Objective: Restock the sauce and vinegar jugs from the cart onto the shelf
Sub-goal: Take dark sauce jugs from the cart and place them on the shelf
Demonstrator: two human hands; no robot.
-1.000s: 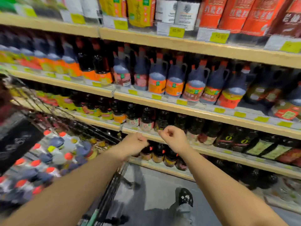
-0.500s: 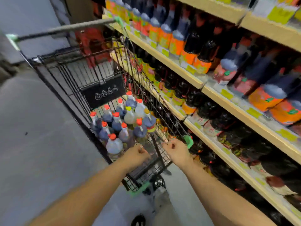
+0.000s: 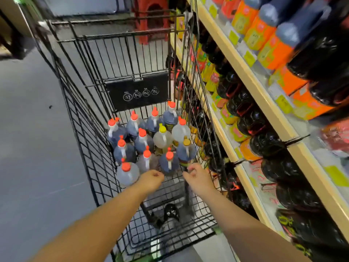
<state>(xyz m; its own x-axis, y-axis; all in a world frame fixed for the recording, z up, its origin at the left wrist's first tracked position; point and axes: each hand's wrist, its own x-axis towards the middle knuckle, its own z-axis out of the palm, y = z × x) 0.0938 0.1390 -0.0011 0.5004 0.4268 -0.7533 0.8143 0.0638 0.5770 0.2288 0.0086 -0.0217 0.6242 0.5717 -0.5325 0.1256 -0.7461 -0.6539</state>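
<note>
A black wire cart stands beside the shelf and holds several jugs with orange or yellow caps. Most are dark sauce jugs, such as the nearest one; two pale vinegar jugs stand among them, and a clear jug sits at the near left. My left hand hovers inside the cart just in front of the jugs, fingers loosely curled, holding nothing. My right hand hangs next to it, fingers also loosely curled and empty, close to the dark jug with a yellow cap.
Wooden shelves run along the right, packed with dark bottles and orange-labelled jugs. A red stool stands beyond the cart. Grey floor lies to the left. The cart's near floor grid holds no jugs.
The view swung from the shelf down to the cart. Both hands moved from the shelf front to the cart's edge, then in over the jugs. Neither hand has taken hold of anything.
</note>
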